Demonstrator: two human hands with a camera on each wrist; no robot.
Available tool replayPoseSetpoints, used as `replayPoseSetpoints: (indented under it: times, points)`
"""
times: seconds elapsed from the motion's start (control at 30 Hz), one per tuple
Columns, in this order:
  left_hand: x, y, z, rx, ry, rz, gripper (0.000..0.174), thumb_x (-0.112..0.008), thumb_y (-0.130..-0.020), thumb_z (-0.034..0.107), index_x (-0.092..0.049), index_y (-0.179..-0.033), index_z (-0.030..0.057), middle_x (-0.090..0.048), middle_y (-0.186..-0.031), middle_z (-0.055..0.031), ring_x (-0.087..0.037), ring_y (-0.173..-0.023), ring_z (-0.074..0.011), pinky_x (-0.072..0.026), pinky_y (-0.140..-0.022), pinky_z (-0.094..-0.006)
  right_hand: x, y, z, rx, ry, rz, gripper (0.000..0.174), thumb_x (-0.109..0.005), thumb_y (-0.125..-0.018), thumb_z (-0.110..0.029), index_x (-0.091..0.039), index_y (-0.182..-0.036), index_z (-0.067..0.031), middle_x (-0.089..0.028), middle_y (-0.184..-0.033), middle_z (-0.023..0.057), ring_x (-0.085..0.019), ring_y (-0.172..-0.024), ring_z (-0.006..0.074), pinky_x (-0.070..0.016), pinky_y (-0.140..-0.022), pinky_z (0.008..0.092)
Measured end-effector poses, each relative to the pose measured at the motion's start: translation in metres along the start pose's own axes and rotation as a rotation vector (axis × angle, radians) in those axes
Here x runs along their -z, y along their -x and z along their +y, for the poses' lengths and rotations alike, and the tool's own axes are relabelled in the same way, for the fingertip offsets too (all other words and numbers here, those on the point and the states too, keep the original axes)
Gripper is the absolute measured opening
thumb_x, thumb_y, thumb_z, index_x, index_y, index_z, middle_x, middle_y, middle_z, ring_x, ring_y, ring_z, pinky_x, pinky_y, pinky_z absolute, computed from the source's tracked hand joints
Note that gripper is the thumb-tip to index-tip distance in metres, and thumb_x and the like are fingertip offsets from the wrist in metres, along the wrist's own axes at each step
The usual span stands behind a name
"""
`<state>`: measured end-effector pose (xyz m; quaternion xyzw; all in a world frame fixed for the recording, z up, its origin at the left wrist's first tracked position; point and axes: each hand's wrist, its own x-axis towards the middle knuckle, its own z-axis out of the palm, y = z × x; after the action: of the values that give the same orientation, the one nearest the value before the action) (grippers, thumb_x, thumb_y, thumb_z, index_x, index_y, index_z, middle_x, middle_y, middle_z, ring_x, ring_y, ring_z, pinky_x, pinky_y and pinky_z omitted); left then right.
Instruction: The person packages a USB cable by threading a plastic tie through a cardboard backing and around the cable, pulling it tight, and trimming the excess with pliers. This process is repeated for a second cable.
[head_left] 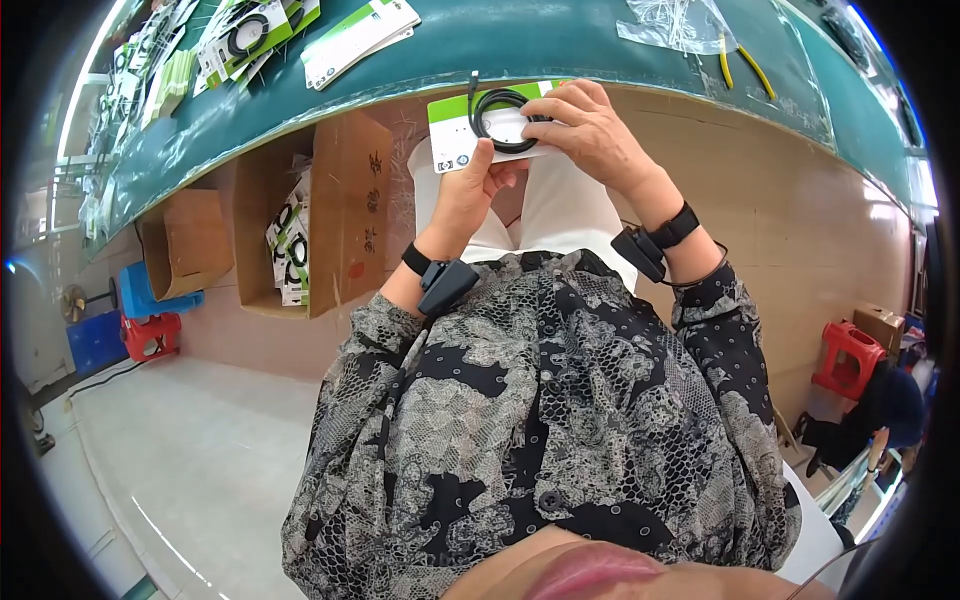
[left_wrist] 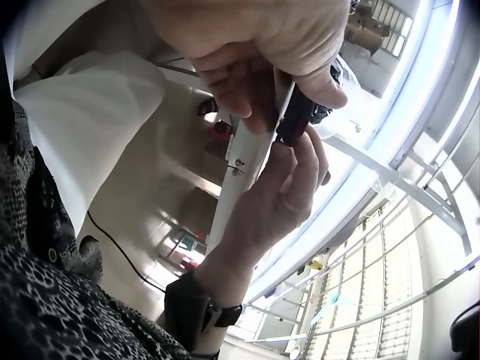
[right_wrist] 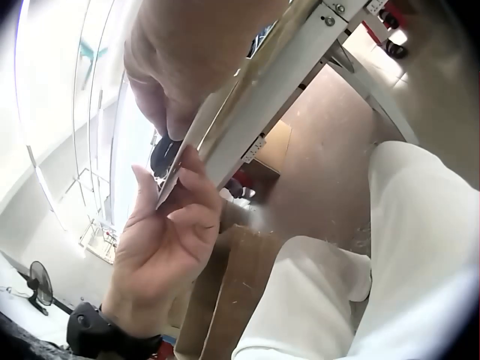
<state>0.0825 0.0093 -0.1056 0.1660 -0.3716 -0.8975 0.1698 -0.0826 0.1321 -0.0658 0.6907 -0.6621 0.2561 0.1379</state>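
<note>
The left hand pinches the lower edge of a white and green card, thumb on the front and bent fingers behind, probably so that the sheet stays stiff while its face is worked on. The right hand is partly closed, its bent fingers gripping the right side of a black cable coiled against that face, seemingly to keep the loops together; its thumb is hidden in the head view. The cable's plug end sticks up past the card's top edge. Both are held over the lap, just short of the green table, perhaps for comfort. On the table lie loose cards, a pile of carded cables, a clear bag and yellow-handled pliers, likely within reach. Below, a cardboard box holds more carded cables.
</note>
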Motion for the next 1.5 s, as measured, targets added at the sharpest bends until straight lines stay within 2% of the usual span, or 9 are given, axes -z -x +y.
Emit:
replayPoseSetpoints:
  times: [0.33, 0.57, 0.67, 0.9, 1.0, 1.07, 1.33, 1.4, 1.5]
  points:
    - [-0.002, 0.0, -0.02, -0.047, 0.073, -0.008, 0.025, -0.058, -0.092, 0.025, -0.055, -0.109, 0.0059, -0.061, -0.088, -0.0033, -0.057, -0.072, -0.0111, -0.0439, -0.057, -0.0225, -0.015, 0.0, -0.008, -0.081, -0.218, 0.081, 0.016, -0.07, -0.072, -0.017, -0.066, -0.087, -0.0136, -0.063, -0.09, -0.004, -0.054, -0.094, 0.0207, -0.0381, -0.092, 0.0373]
    - [0.003, -0.002, -0.017, 0.058, 0.145, 0.016, 0.022, -0.059, -0.092, 0.022, -0.056, -0.106, 0.0051, -0.061, -0.086, -0.0026, -0.057, -0.07, -0.0094, -0.0442, -0.056, -0.0217, -0.012, 0.001, -0.01, -0.06, -0.184, 0.064, 0.014, -0.071, -0.071, -0.018, -0.067, -0.084, -0.0131, -0.063, -0.089, -0.0037, -0.054, -0.09, 0.0208, -0.038, -0.091, 0.0371]
    - [0.002, -0.003, -0.024, -0.043, -0.077, 0.029, 0.024, -0.059, -0.092, 0.023, -0.056, -0.106, 0.004, -0.061, -0.085, -0.0029, -0.057, -0.067, -0.0095, -0.0451, -0.056, -0.0225, -0.016, 0.001, -0.011, -0.054, -0.175, 0.041, 0.014, -0.071, -0.072, -0.017, -0.067, -0.084, -0.0131, -0.063, -0.089, -0.0033, -0.055, -0.089, 0.0207, -0.038, -0.091, 0.0371]
    - [-0.016, -0.001, -0.021, -0.071, -0.066, 0.104, 0.022, -0.059, -0.092, 0.021, -0.056, -0.105, 0.0034, -0.061, -0.084, -0.0036, -0.055, -0.063, -0.0099, -0.0441, -0.053, -0.0216, -0.013, 0.003, -0.013, -0.139, -0.205, -0.002, 0.017, -0.07, -0.072, -0.014, -0.068, -0.089, -0.0127, -0.063, -0.092, -0.0016, -0.055, -0.089, 0.021, -0.0398, -0.09, 0.0366]
    - [-0.026, 0.001, -0.013, -0.12, -0.076, 0.11, 0.021, -0.058, -0.093, 0.02, -0.056, -0.105, 0.0033, -0.06, -0.084, -0.0034, -0.055, -0.062, -0.0095, -0.0434, -0.052, -0.0207, -0.009, 0.002, -0.008, -0.085, -0.373, 0.101, 0.02, -0.069, -0.074, -0.011, -0.068, -0.093, -0.013, -0.064, -0.097, -0.0006, -0.056, -0.089, 0.0214, -0.0421, -0.087, 0.0358]
    - [-0.033, 0.002, -0.008, -0.218, -0.109, 0.111, 0.019, -0.056, -0.093, 0.018, -0.055, -0.105, 0.0034, -0.06, -0.084, -0.0031, -0.054, -0.062, -0.009, -0.0428, -0.051, -0.0197, -0.005, 0.002, -0.008, -0.08, -0.338, 0.124, 0.021, -0.069, -0.074, -0.01, -0.068, -0.095, -0.0134, -0.063, -0.099, -0.0004, -0.056, -0.089, 0.0215, -0.0427, -0.086, 0.0358]
    - [-0.045, -0.002, -0.009, -0.206, -0.19, 0.196, 0.019, -0.053, -0.094, 0.016, -0.054, -0.108, 0.0039, -0.06, -0.085, -0.002, -0.054, -0.063, -0.0072, -0.0413, -0.048, -0.0196, 0.002, 0.012, -0.004, -0.08, -0.217, 0.19, 0.03, -0.07, -0.071, -0.008, -0.068, -0.099, -0.016, -0.061, -0.107, 0.0009, -0.057, -0.093, 0.0214, -0.0434, -0.087, 0.0365]
    - [-0.045, -0.003, -0.007, -0.204, -0.179, 0.196, 0.026, -0.054, -0.095, 0.02, -0.052, -0.117, 0.0072, -0.062, -0.097, -0.0017, -0.056, -0.072, -0.0065, -0.0438, -0.057, -0.0209, 0.006, 0.007, -0.006, -0.098, -0.237, 0.205, 0.031, -0.071, -0.07, -0.007, -0.067, -0.099, -0.0163, -0.06, -0.106, 0.0014, -0.057, -0.093, 0.0211, -0.0432, -0.087, 0.0366]
    - [-0.044, -0.008, -0.002, -0.211, -0.189, 0.145, 0.025, -0.054, -0.094, 0.02, -0.051, -0.116, 0.0078, -0.061, -0.098, -0.0015, -0.055, -0.072, -0.0073, -0.044, -0.058, -0.0212, 0.021, 0.004, -0.01, -0.142, -0.264, 0.288, 0.028, -0.069, -0.072, -0.004, -0.067, -0.098, -0.0133, -0.06, -0.102, 0.0034, -0.057, -0.091, 0.0217, -0.0461, -0.082, 0.0343]
